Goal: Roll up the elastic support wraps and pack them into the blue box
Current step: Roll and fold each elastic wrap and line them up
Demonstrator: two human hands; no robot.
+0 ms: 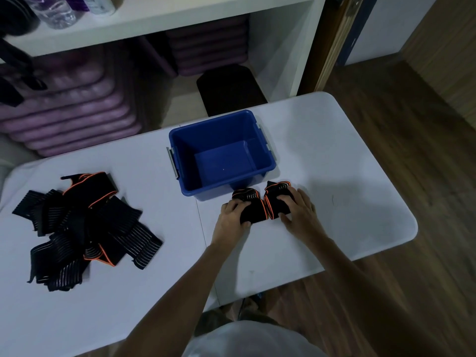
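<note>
Both hands, left hand (233, 212) and right hand (296, 207), squeeze one stretchy black wrap (260, 203) with orange edges on the white table (334, 155), just beside the smooth blue box (180, 150). Loose ribbed wraps (85, 228) lie piled far left.

The wrap (262, 203) is partly covered by the left hand (233, 217) and right hand (298, 210) — whether it is one piece or two cannot be told. In the pile of wraps (82, 228), lower pieces are buried. The bottle (55, 10) is cut off by the top edge — shelf contents are blurred.
</note>
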